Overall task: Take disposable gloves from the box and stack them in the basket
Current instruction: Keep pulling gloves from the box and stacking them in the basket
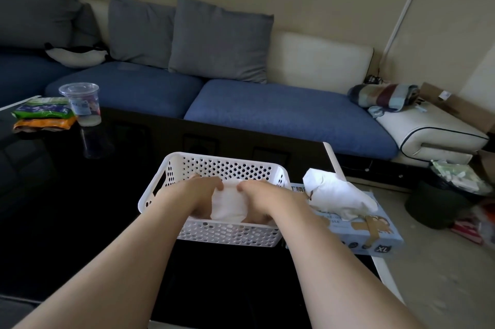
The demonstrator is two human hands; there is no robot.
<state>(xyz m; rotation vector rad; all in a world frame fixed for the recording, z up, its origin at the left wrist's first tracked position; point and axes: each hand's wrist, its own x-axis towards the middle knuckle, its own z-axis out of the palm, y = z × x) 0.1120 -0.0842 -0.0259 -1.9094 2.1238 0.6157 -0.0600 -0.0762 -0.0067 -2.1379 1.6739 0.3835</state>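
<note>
Basket (230, 233) on black, perhaps glass, table (67, 208)

A glossy black table (80, 221) with a white edge strip carries a white perforated basket (227, 233) toward its right side, a blue box (375, 237) just beside it at the right edge, and, well apart at the back left, a clear cup (81, 103) beside a green packet (40, 110) stacked on an orange packet (42, 123)
</note>
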